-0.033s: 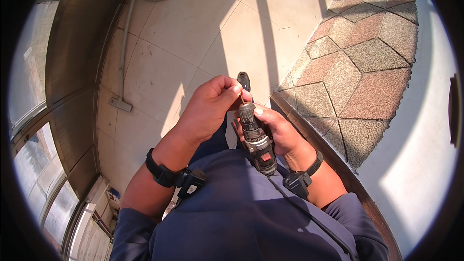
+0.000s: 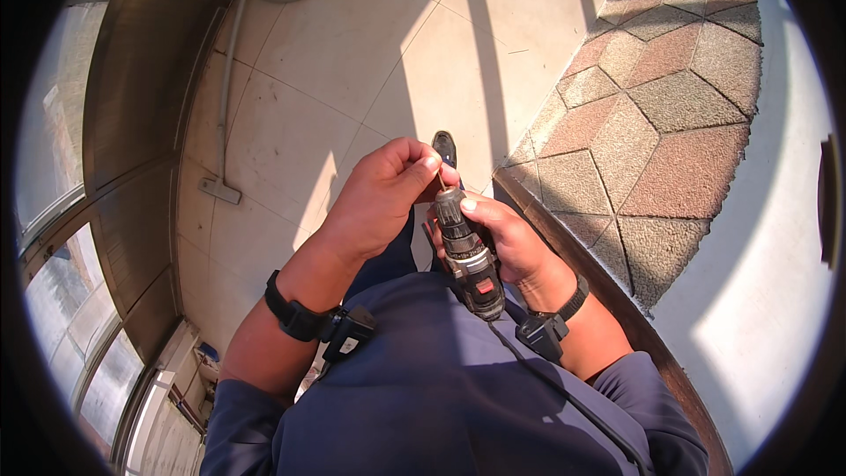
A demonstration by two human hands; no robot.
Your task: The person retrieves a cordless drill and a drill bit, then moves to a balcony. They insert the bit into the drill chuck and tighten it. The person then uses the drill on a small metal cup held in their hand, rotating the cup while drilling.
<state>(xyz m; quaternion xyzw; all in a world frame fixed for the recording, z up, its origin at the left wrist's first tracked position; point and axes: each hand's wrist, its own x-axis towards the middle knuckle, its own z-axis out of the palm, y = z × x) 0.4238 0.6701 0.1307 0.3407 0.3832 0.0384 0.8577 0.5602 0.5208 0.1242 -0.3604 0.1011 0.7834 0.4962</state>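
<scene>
One drill [image 2: 467,256], gripped between two hands: left hand [image 2: 379,198], right hand [image 2: 507,238]. Two wrist straps, one per arm [image 2: 295,316] [image 2: 564,304]. One shoe [image 2: 445,148] shows below. One hose [image 2: 231,62] runs along the floor.

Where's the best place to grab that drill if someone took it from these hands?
Probably the drill's dark body, coming from the person's left side. The right hand wraps it from the right, and the left hand pinches the thin bit at the front, so the left flank of the body is bare.
</scene>
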